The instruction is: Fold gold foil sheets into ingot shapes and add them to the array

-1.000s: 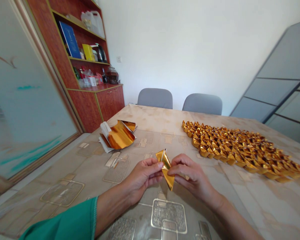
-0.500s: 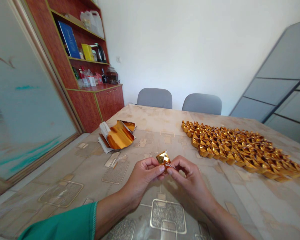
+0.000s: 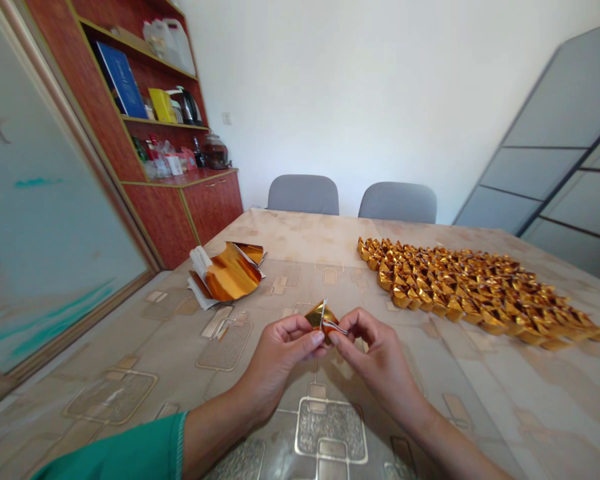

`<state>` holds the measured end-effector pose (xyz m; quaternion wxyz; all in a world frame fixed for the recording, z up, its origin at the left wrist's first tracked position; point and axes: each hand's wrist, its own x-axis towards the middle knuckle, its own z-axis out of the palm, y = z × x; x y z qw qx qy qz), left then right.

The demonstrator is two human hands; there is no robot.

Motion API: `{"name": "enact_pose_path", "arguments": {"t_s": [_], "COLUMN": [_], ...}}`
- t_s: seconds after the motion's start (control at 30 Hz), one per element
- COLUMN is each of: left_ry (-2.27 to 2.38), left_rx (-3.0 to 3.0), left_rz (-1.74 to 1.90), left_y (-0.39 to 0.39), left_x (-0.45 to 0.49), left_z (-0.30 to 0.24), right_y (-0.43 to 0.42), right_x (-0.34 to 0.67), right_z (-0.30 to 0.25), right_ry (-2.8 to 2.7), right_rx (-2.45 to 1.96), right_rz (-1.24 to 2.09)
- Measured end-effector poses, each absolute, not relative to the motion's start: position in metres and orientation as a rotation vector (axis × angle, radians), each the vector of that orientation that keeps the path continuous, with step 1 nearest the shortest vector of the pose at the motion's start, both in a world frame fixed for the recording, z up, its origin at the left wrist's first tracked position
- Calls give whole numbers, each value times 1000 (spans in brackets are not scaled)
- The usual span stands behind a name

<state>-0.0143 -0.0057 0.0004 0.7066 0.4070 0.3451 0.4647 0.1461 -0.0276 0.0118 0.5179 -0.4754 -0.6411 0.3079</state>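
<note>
Between my two hands is a small piece of folded gold foil paper [image 3: 317,316], held just above the patterned tablecloth [image 3: 330,427]. My left hand [image 3: 291,347] pinches its left side between thumb and fingers. On the other side, my right hand [image 3: 363,340] has its thumb and forefinger closed on the right end, where pale paper edges stick out. The fingertips hide the lower part of the fold. Beyond my left hand lies a loose stack of gold foil sheets [image 3: 234,272] with white backs, curled up at the edges.
Many folded gold foil ingots [image 3: 460,287] stand in close rows at the right of the table. Two grey chairs [image 3: 303,195] are at the far edge. A red-brown cabinet [image 3: 213,208] with bottles and a kettle [image 3: 187,107] stands at the back left, beside a frosted glass door [image 3: 45,220].
The camera view has shifted slightly to the right. Both hands still grip the folded paper, and its right end is turned a little, showing more of the pale edges.
</note>
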Motion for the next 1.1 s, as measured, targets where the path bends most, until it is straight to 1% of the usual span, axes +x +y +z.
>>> {"name": "enact_pose_path", "arguments": {"t_s": [0.47,0.67,0.77,0.9,1.1], "left_ry": [836,961,975,963,788], "left_rx": [994,1328,1393,1328,1048], "left_rz": [1055,1128,1138,1103,1024], "left_y": [-9,-11,-12,-10,-9], "left_x": [-12,-13,-14,-13,-11], "left_z": [-1,-1,-2,-2,-4], "right_y": [-30,-31,-32,-32,-29], "right_x": [145,143,143,145,145], "right_z": [14,14,13,12,12], "right_ry": [-1540,-1598,-1623,-1649,-1624], "right_rx": [-1170,-1216,-1206,-1144,-1192], "right_rz": [754,655,603,601,551]}}
